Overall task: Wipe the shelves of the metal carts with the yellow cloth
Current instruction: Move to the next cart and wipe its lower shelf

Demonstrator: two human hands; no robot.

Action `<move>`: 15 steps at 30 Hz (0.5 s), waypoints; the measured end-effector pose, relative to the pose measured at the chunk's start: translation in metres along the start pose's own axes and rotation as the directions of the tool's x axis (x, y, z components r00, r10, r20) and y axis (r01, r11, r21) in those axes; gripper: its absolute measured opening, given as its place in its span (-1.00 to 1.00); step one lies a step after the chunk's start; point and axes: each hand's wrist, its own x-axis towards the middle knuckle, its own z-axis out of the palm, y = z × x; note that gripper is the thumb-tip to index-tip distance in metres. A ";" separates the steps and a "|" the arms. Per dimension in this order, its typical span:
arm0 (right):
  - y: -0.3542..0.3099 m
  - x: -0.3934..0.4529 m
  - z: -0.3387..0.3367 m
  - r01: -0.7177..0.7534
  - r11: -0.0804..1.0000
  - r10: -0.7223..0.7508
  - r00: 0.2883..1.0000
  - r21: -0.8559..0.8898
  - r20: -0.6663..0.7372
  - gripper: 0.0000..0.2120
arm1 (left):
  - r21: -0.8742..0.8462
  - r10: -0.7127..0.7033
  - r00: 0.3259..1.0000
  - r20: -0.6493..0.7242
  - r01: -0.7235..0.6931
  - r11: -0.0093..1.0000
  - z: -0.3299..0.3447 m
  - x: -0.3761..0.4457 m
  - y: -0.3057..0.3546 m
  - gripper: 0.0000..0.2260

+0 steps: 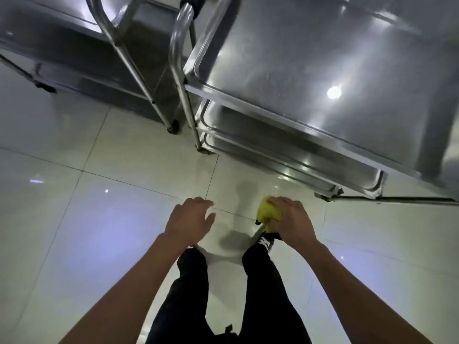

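Looking down from your head camera, your right hand (290, 219) is bunched around the crumpled yellow cloth (269, 212), keeping it compact for wiping. Your left hand (190, 222) hangs released, free to steady a cart. The nearer stainless-steel three-shelf cart (323, 100) stands ahead, apparently not yet touched; a second steel cart (74, 45) sits beside it.

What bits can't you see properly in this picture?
Head view only:
- Crumpled yellow cloth: mostly hidden under the right hand.
- Right shiny metal cart: cut off by top and right edges.
- Left metal cart: cut off at the top and left.
- Feet: hidden by arms.
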 end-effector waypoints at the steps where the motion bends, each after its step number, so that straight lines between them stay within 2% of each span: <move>1: -0.004 0.002 0.011 -0.027 1.000 0.027 1.000 0.016 0.000 -0.42 | 0.006 0.000 1.000 0.015 0.000 1.000 0.002 0.003 -0.012 -0.63; 8: 0.008 0.043 0.093 -0.135 0.983 0.134 0.991 0.123 0.014 -0.42 | 0.045 -0.077 0.991 0.107 0.073 0.996 0.053 0.033 -0.088 -0.64; 11: 0.019 0.064 0.123 -0.105 0.988 0.104 0.994 0.111 0.010 -0.44 | 0.099 -0.091 0.985 0.144 0.078 0.992 0.079 0.049 -0.107 -0.63; 15: 0.041 0.094 0.158 -0.093 0.986 0.093 0.996 0.142 0.005 -0.46 | 0.101 -0.031 0.993 0.109 0.020 0.995 0.108 0.092 -0.118 -0.63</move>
